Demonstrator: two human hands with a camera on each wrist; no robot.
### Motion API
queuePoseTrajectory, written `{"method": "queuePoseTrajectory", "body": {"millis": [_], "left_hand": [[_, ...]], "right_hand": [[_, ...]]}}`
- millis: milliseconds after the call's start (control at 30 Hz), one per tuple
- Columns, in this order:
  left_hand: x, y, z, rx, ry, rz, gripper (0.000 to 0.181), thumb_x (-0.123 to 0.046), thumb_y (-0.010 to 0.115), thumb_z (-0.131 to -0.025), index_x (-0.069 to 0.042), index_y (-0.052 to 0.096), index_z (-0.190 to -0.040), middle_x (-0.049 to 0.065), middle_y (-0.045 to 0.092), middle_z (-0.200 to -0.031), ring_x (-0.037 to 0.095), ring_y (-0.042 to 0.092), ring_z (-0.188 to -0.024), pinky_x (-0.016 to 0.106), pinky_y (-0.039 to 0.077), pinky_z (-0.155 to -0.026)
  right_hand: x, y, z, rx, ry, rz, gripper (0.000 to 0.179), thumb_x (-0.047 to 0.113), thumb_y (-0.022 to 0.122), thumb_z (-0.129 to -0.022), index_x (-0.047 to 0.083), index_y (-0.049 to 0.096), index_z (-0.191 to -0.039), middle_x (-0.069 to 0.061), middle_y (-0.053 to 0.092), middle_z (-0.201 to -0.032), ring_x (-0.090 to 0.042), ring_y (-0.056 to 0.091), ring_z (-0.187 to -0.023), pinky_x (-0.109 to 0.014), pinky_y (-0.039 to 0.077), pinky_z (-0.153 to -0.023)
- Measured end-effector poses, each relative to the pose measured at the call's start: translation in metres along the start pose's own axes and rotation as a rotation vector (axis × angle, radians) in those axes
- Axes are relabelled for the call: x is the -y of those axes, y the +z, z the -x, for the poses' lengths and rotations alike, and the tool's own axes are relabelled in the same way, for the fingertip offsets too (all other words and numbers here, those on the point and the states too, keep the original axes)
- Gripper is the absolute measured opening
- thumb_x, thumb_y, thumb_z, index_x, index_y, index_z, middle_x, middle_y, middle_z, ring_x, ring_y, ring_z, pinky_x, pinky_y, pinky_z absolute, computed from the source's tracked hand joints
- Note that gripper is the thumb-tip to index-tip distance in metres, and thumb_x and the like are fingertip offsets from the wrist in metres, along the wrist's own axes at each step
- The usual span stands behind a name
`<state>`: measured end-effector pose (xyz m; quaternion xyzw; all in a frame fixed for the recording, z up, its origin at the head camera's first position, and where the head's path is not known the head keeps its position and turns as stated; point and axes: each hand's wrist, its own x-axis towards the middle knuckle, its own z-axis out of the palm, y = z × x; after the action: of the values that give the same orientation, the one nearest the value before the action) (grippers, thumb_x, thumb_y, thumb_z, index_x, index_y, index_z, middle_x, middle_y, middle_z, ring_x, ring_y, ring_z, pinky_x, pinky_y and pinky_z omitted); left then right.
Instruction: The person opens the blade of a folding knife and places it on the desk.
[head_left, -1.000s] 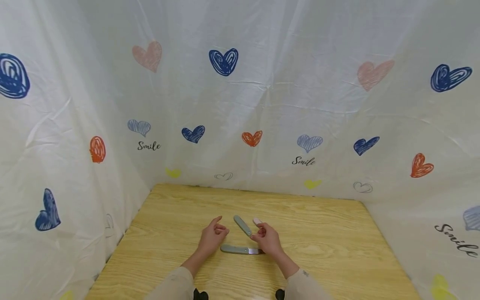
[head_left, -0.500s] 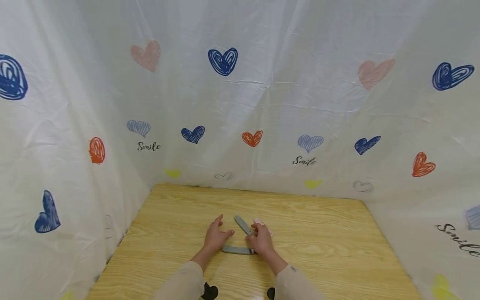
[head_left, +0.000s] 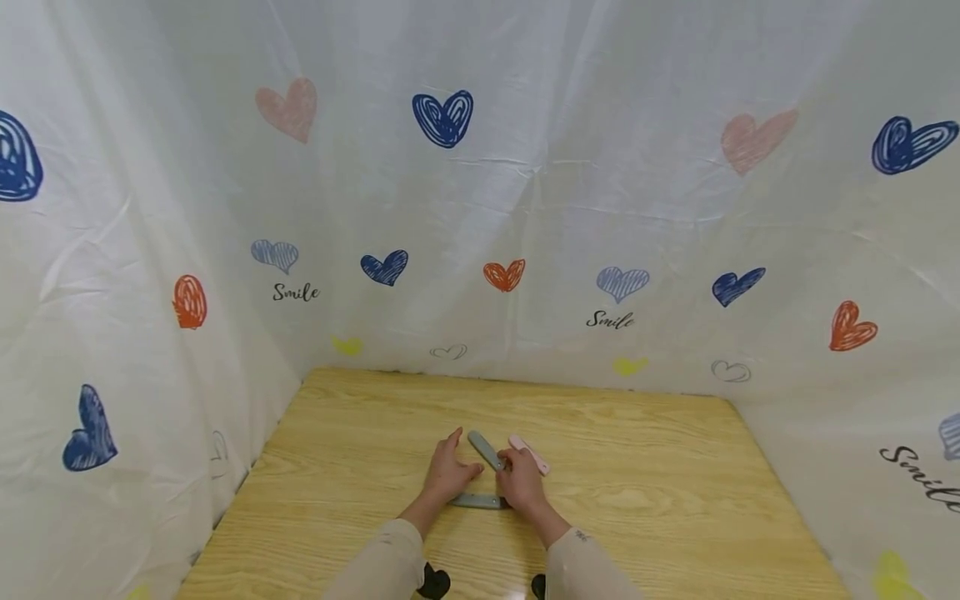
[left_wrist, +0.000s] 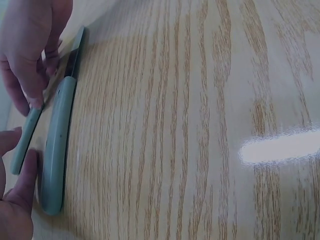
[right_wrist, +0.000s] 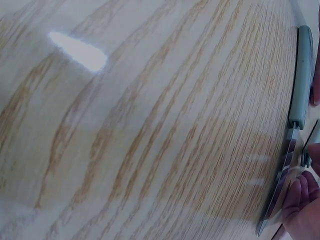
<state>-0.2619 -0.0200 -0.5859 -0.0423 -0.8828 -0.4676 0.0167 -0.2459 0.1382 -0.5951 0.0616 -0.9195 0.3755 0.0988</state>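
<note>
A knife with a long green handle (head_left: 478,501) lies crosswise in front of me; its bare blade (right_wrist: 281,182) shows in the right wrist view. Just beyond it lies a second, slimmer green handle (head_left: 483,447), pointing away to the left. My right hand (head_left: 522,483) pinches the near end of that slimmer handle, hiding whatever extends from it. My left hand (head_left: 448,477) is spread, thumb and fingers apart, on either side of the handle's far end (left_wrist: 22,150) in the left wrist view. A pink handle (head_left: 529,454) lies just beyond my right hand.
All of this rests on a wood-grain table (head_left: 637,467). A white curtain (head_left: 547,208) printed with hearts and "Smile" encloses the table's back and sides. Black pieces (head_left: 433,581) show at my sleeve cuffs.
Both hands have drawn closer together, the left moving right and the right slightly left. The pink handle is now fully uncovered, while the knife's blade has become hidden in the head view.
</note>
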Motion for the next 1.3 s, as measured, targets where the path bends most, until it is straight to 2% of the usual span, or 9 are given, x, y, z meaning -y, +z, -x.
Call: {"method": "queuePoseTrajectory", "body": {"millis": [133, 267, 333, 500, 700, 867, 1033, 1133, 1300], "left_hand": [[-0.001, -0.001, 0.001, -0.011, 0.003, -0.007, 0.078, -0.013, 0.079, -0.077, 0.004, 0.040, -0.142, 0.030, 0.048, -0.130, 0.032, 0.061, -0.094, 0.046, 0.052, -0.086], [0.000, -0.003, 0.002, -0.014, 0.015, 0.002, 0.072, -0.010, 0.077, -0.079, 0.005, 0.043, -0.140, 0.027, 0.054, -0.122, 0.022, 0.060, -0.078, 0.035, 0.053, -0.072], [0.000, -0.004, 0.003, -0.013, 0.019, 0.008, 0.067, -0.008, 0.076, -0.078, 0.006, 0.046, -0.136, 0.024, 0.058, -0.116, 0.024, 0.060, -0.083, 0.037, 0.052, -0.075], [0.000, -0.007, 0.004, 0.025, -0.026, 0.014, 0.059, -0.004, 0.074, -0.077, 0.005, 0.051, -0.131, 0.018, 0.061, -0.107, 0.031, 0.058, -0.096, 0.044, 0.050, -0.085], [0.000, -0.012, 0.006, 0.048, -0.018, 0.027, 0.057, -0.001, 0.075, -0.074, 0.005, 0.053, -0.127, 0.020, 0.060, -0.106, 0.033, 0.058, -0.097, 0.046, 0.050, -0.084], [0.003, -0.014, 0.009, 0.046, 0.034, 0.042, 0.056, 0.002, 0.074, -0.073, 0.006, 0.054, -0.125, 0.018, 0.060, -0.101, 0.028, 0.058, -0.091, 0.036, 0.049, -0.079], [0.007, -0.014, 0.009, 0.057, 0.056, 0.108, 0.052, 0.001, 0.073, -0.077, 0.005, 0.055, -0.125, 0.016, 0.059, -0.096, 0.015, 0.056, -0.078, 0.022, 0.047, -0.066], [0.008, -0.016, 0.009, 0.061, 0.043, 0.143, 0.051, 0.001, 0.073, -0.078, 0.006, 0.055, -0.125, 0.016, 0.059, -0.096, 0.011, 0.054, -0.074, 0.019, 0.046, -0.062], [0.012, -0.018, 0.009, 0.068, 0.041, 0.140, 0.051, 0.001, 0.074, -0.077, 0.006, 0.055, -0.125, 0.016, 0.059, -0.096, 0.010, 0.053, -0.073, 0.019, 0.046, -0.061]], "right_hand": [[0.001, -0.002, 0.001, 0.009, -0.035, 0.022, 0.025, -0.008, 0.064, -0.076, -0.002, 0.069, -0.099, -0.010, 0.058, -0.084, -0.018, 0.051, -0.077, -0.030, 0.046, -0.068], [0.003, -0.005, 0.001, 0.053, -0.057, 0.037, 0.024, -0.009, 0.063, -0.076, 0.000, 0.069, -0.097, -0.009, 0.058, -0.085, -0.018, 0.053, -0.078, -0.031, 0.047, -0.069], [0.003, -0.007, 0.001, 0.075, -0.053, 0.030, 0.022, -0.008, 0.064, -0.077, -0.001, 0.068, -0.097, -0.009, 0.058, -0.087, -0.018, 0.053, -0.079, -0.031, 0.047, -0.070], [0.002, -0.008, 0.001, 0.136, -0.020, -0.006, 0.019, -0.004, 0.066, -0.078, -0.001, 0.065, -0.098, -0.010, 0.058, -0.092, -0.015, 0.051, -0.080, -0.028, 0.046, -0.070], [-0.001, -0.007, 0.000, 0.187, -0.029, -0.097, 0.025, -0.007, 0.069, -0.073, -0.002, 0.060, -0.096, -0.012, 0.061, -0.090, -0.016, 0.055, -0.079, -0.025, 0.046, -0.068], [-0.001, -0.010, 0.000, 0.269, -0.050, -0.119, 0.029, -0.004, 0.070, -0.075, -0.004, 0.061, -0.103, -0.010, 0.062, -0.089, -0.012, 0.054, -0.077, -0.023, 0.044, -0.066], [-0.001, -0.018, 0.000, 0.329, -0.066, -0.164, 0.016, -0.003, 0.068, -0.081, -0.002, 0.065, -0.097, -0.009, 0.062, -0.081, -0.007, 0.048, -0.070, -0.021, 0.042, -0.062], [-0.002, -0.021, -0.001, 0.331, -0.063, -0.187, 0.011, 0.000, 0.068, -0.084, 0.000, 0.067, -0.095, -0.007, 0.063, -0.079, -0.005, 0.048, -0.068, -0.020, 0.043, -0.061], [-0.005, -0.021, -0.003, 0.299, -0.010, -0.232, 0.011, 0.005, 0.068, -0.087, 0.004, 0.071, -0.098, -0.004, 0.064, -0.082, -0.005, 0.050, -0.070, -0.019, 0.044, -0.062]]}}
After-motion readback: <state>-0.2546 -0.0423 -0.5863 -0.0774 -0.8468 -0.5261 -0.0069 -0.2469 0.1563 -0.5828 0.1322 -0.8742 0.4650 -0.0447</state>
